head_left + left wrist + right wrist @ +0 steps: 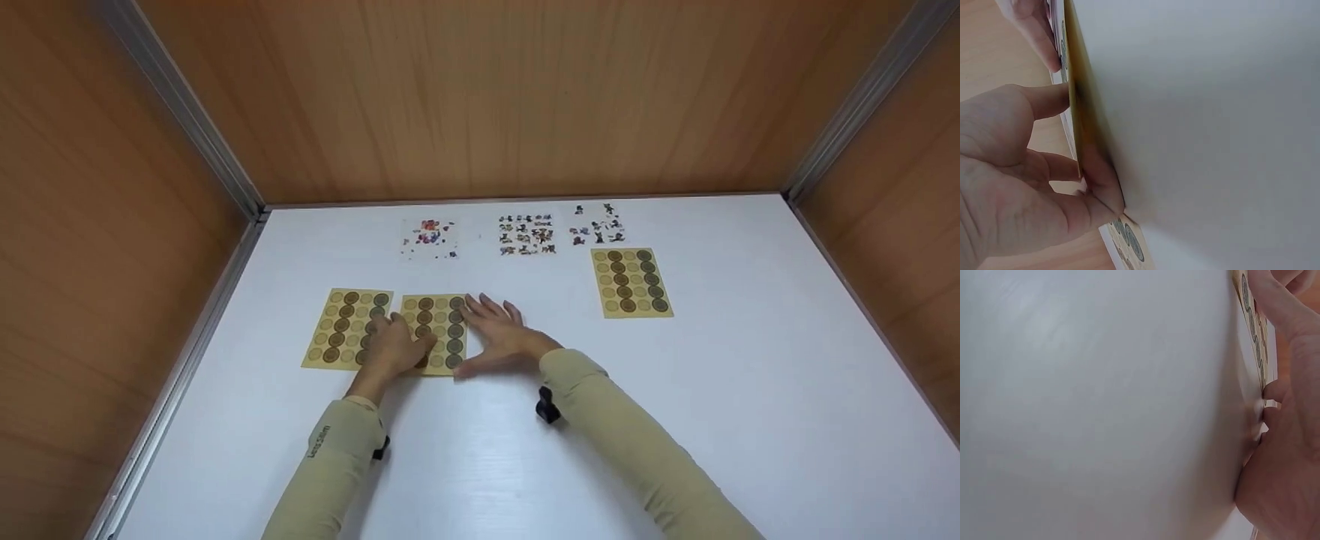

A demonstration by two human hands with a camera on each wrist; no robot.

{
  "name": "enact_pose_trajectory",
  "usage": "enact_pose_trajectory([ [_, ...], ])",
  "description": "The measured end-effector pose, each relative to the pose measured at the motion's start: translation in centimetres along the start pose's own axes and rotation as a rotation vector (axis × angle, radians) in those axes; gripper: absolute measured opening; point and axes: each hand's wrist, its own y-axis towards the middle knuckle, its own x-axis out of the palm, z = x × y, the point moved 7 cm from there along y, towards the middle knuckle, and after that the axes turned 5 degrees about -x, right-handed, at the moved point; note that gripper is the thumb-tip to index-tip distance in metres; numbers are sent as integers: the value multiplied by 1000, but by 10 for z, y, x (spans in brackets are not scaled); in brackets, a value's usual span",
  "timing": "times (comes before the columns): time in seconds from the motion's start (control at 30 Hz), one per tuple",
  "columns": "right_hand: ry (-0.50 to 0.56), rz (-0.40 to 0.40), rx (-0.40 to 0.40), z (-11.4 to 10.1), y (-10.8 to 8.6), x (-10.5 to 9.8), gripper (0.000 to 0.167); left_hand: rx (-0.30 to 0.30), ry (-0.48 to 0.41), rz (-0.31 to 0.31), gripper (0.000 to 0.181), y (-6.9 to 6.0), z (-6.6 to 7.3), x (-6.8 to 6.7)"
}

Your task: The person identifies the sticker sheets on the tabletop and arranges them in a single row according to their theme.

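Observation:
A yellow sheet printed with rows of coin-like circles (pixel 439 319) lies between my two hands in the head view. My left hand (pixel 394 346) pinches its left side, thumb on the printed face. In the left wrist view, fingers of the left hand (pixel 1022 169) reach beneath the sheet's lifted edge (pixel 1076 112). My right hand (pixel 501 337) spreads its fingers along the sheet's right edge, with the thumb near the lower right corner. A second coin-patterned sheet (pixel 326 330) lies just left, partly covered by the left hand.
A third coin-patterned sheet (pixel 632 283) lies on the right of the white table (pixel 750 390). Along the back are clear sheets with small colourful figures: one on the left (pixel 429 238), one in the middle (pixel 527 235), one on the right (pixel 598 225). Wooden panels (pixel 480 97) enclose the table.

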Motion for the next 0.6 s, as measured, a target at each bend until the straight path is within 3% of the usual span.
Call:
enact_pose_trajectory([
  [0.2,-37,16,37,1,0,-1,122,-9,-17,0,92,3,5,5],
  [0.37,-30,18,45,0,0,1,125,-20,34,-13,92,3,4,5],
  [0.6,-14,12,22,-2,1,1,129,7,94,-8,93,4,3,1],
])
